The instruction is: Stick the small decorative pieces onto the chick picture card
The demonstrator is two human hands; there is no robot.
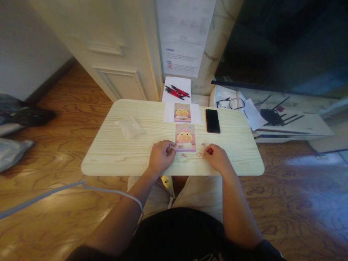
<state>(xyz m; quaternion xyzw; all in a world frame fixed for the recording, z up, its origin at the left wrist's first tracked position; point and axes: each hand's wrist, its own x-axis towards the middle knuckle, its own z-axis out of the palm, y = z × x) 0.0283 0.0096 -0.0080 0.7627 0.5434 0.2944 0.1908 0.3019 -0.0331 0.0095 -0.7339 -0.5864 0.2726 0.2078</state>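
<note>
A picture card [185, 137] with a yellow cartoon character and a cake lies flat on the light wooden table [108, 154]. At its lower left edge is my left hand [162, 156], with thumb and forefinger pinched together; whatever is between them is too small to name. My right hand [216, 156] rests to the right of the card, fingertips closed down among small colourful pieces [200, 154]. I cannot tell whether a piece is in its grip. Another small piece [184, 155] lies just below the card.
Behind the card, a matching picture [182, 112] lies on white paper [168, 113]. A black phone [212, 121] is at the right, a clear plastic bag [131, 127] at the left. Several red pens [176, 92] lie beyond the table. A grey cable [108, 190] passes by my left forearm.
</note>
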